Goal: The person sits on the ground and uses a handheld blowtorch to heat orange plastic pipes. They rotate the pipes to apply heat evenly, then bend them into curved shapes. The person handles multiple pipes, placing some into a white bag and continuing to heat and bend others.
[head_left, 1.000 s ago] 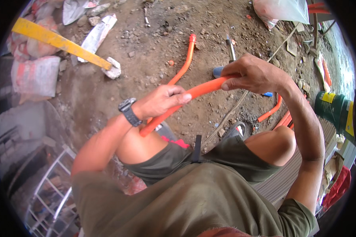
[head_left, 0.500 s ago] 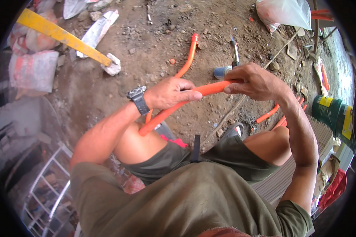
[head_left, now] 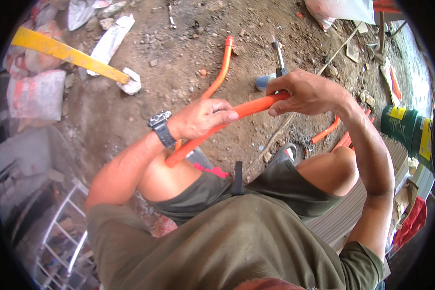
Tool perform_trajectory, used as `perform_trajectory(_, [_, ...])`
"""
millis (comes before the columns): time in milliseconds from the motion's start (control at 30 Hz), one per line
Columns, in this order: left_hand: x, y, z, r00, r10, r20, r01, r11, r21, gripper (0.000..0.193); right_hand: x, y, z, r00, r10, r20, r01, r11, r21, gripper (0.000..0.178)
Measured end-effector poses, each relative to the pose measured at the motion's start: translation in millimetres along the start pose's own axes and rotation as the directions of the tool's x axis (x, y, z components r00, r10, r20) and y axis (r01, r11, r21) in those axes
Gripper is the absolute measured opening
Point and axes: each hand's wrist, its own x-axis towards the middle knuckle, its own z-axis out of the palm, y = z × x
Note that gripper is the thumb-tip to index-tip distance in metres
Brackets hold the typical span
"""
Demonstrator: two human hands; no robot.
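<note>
An orange plastic pipe (head_left: 254, 107) slants across in front of me, its lower left end against my left thigh. My left hand (head_left: 201, 117), with a black watch on the wrist, is closed round its middle. The upper right end sits in the grip of my right hand (head_left: 308, 93), thumb below and fingers above. Just past my right hand stand a blue cup (head_left: 264, 82) and a slim torch-like tool with a metal tube (head_left: 278, 55). A second orange pipe (head_left: 221, 72), bent and with a wider end, lies on the dirt beyond my left hand.
A yellow bar (head_left: 70, 54) reaches in at the upper left beside filled sacks (head_left: 36, 94). More orange pipe pieces (head_left: 326, 130) lie by my right knee. Green buckets (head_left: 405, 129) stand at the right. A white metal rack (head_left: 63, 227) is at the lower left.
The view has shifted slightly, so the ground things sit a little further left. Both hands keep hold of the orange pipe, with hardly any change in grip.
</note>
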Motion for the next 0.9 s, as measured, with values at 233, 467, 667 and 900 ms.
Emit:
perform_trajectory(233, [-3, 3, 9, 0.984, -0.163, 0.071, 0.177, 0.937, -0.302, 0.051, 0, 13, 19, 0.998, -0.012, -0.068, 0.012, 1.000, 0.011, 0.037])
perform_trajectory(467, [-1, 1, 16, 0.990, -0.139, 0.026, 0.141, 0.952, -0.272, 0.051, -3, 21, 32, 0.993, -0.024, -0.118, 0.025, 1.000, 0.006, 0.037])
perform_trajectory(667, [4, -3, 10, 0.966, -0.213, 0.149, 0.259, 0.840, -0.476, 0.061, -9, 23, 37, 0.966, -0.117, -0.229, 0.105, 0.992, -0.063, 0.036])
perform_trajectory(900, [29, 4, 1, 0.950, -0.143, 0.279, 0.265, 0.840, -0.473, 0.062, -8, 19, 35, 0.951, -0.135, -0.279, 0.122, 0.990, -0.064, 0.032])
